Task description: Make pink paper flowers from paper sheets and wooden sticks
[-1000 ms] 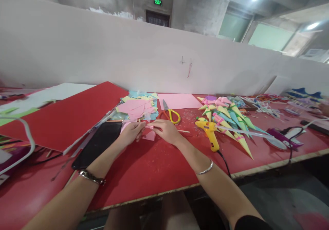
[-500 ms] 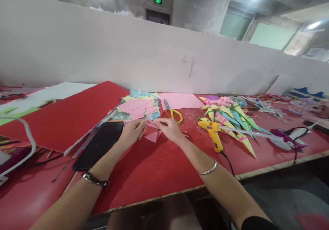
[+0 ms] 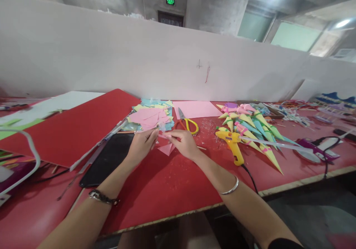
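My left hand [image 3: 143, 145] and my right hand [image 3: 183, 142] meet above the red table, both closed in a pinch. Between their fingertips is a narrow strip of pink paper [image 3: 164, 134], mostly covered by the fingers. Just below lies a pink paper triangle [image 3: 167, 149] on the table. Behind my hands sits a heap of cut pink, yellow and blue paper pieces [image 3: 151, 116]. Scissors [image 3: 190, 124] with yellow and red handles rest beyond my right hand, blades pointing away.
A yellow glue gun [image 3: 231, 145] with a cord lies right of my right arm. Beside it are several coloured paper cones [image 3: 250, 124]. At left are a black phone-like slab [image 3: 108, 160] and a large red sheet [image 3: 83, 130]. A pink sheet [image 3: 197, 109] lies against the white partition.
My fingers have shifted slightly on the pink paper, and the strip between them looks narrower. The view has moved a little; the objects on the table stay put.
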Tool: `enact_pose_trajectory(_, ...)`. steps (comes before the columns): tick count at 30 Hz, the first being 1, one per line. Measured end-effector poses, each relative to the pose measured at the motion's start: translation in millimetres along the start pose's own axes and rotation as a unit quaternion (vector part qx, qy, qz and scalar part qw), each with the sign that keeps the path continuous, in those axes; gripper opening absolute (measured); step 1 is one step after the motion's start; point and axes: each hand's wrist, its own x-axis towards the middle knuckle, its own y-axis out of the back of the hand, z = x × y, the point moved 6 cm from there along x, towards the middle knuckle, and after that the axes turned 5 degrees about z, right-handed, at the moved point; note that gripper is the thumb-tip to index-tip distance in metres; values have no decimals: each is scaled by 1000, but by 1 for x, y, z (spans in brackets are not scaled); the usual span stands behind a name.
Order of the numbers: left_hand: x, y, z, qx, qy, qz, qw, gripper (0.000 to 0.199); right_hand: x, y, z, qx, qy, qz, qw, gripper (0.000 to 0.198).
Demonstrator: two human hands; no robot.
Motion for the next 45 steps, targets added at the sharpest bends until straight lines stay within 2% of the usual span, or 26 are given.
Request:
enact_pose_trajectory(5, -2, -7, -8, -18, 40, 6, 999, 41, -5, -7, -7, -142, 87, -40, 985, 26)
enact_pose_trajectory(11, -2, -14, -16, -45, 80, -9, 996, 40, -8, -16, -17, -329, 178, -91, 923, 29)
enact_pose_trajectory(15, -2, -17, -17, -56, 88, -23, 994, 40, -8, -16, -18, -386, 183, -87, 900, 30)
enact_pose_trajectory(18, -1, -11, -13, -50, 62, -8, 997, 41, -5, -11, -14, -356, 140, -65, 922, 29)
enact_pose_trajectory(21, 1, -1, -5, -34, 10, 3, 999, 33, -1, -4, -10, -228, 89, -55, 968, 27)
enact_pose_trajectory(24, 3, 2, 2, -31, -36, -16, 999, 29, 1, -2, -9, -109, 80, -66, 989, 27)
enact_pose_trajectory(26, 3, 1, 1, -50, -25, -21, 998, 33, 1, -1, -9, -114, 86, -62, 988, 27)
enact_pose_trajectory(28, 4, -3, -3, -72, 8, -18, 997, 36, 1, -2, -9, -177, 100, -56, 978, 26)
enact_pose_trajectory(33, 1, -16, -12, -116, 80, -41, 989, 38, -2, -6, -14, -354, 178, -39, 917, 27)
enact_pose_trajectory(37, -3, -19, -13, -151, 124, -59, 979, 39, -5, -11, -20, -395, 220, -46, 891, 30)
enact_pose_trajectory(41, -4, -17, -11, -148, 122, -43, 981, 39, -3, -11, -19, -382, 199, -37, 902, 30)
enact_pose_trajectory(45, -1, -6, -4, -108, 67, -12, 992, 29, 1, -5, -12, -313, 135, -37, 939, 32)
